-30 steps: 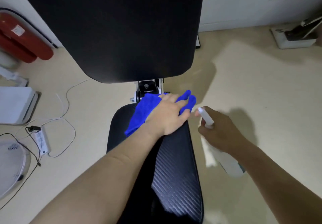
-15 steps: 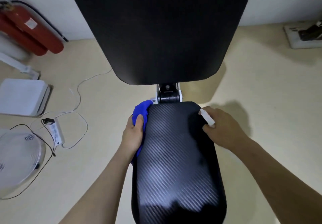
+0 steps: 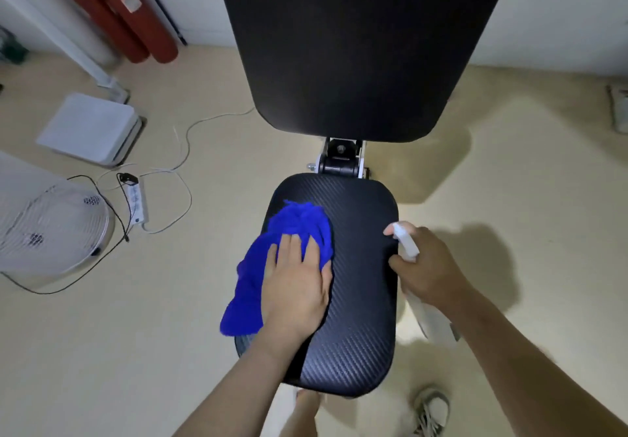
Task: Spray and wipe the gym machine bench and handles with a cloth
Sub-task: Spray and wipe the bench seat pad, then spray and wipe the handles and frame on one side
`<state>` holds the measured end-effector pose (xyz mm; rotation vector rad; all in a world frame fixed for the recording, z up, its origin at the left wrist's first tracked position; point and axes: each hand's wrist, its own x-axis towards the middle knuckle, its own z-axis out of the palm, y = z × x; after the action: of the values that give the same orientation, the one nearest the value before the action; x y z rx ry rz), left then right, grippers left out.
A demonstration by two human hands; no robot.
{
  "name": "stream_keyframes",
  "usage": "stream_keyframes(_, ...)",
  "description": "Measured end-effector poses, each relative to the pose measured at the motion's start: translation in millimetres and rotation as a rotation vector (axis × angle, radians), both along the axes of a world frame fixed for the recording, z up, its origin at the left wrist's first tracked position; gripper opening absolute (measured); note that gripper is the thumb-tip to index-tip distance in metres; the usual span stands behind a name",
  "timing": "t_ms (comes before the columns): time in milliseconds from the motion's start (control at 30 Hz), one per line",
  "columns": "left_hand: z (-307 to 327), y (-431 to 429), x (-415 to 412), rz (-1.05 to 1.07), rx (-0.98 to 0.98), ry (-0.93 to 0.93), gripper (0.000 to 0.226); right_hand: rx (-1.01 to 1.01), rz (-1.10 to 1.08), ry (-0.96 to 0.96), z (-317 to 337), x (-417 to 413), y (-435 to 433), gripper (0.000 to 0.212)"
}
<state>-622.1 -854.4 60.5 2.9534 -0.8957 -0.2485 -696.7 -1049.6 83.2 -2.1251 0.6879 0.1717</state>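
Cloth (image 3: 292,232) has shifted from seat (image 3: 360,300) edge onto seat top under my flat left hand (image 3: 295,293), right hand (image 3: 428,273) alongside grips spray bottle (image 3: 433,322), so I judge wiping underway.

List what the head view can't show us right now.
- White plastic spray bottle: body mostly hidden by the right hand and forearm, head view.
- Black padded backrest: top cut off by the upper edge.
- Blue fabric cloth: middle hidden under the left hand.
- Handles: out of frame.
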Motion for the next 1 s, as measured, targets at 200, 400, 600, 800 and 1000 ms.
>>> stream_keyframes(200, 9.7, -57.8, -71.3, -0.195, -0.020, 0.160, 0.050, 0.244, 0.009, -0.158, 35.4, -53.6, -11.1, 0.023)
stream_keyframes(400, 73.2, -99.2, -107.4, 0.367, -0.631, 0.731, 0.034, 0.248, 0.037, -0.151, 110.2, -99.9, -63.2, 0.028)
stream_keyframes(600, 193.9, -151.6, -110.9, 0.489, -0.913, 0.945, 0.023, 0.160, -0.010, -0.234, 195.1, -126.1, -112.3, 0.033)
stream_keyframes(800, 290.0, -207.0, -100.5, 0.342, -1.025, 0.902, 0.017, 0.153, -0.032, -0.360, 264.8, -119.8, -150.7, 0.031)
stream_keyframes(1000, 354.1, -265.6, -70.3, 0.260, -1.115, 0.845, 0.035, 0.113, -0.103, -0.471, 317.0, -93.7, -192.1, 0.024)
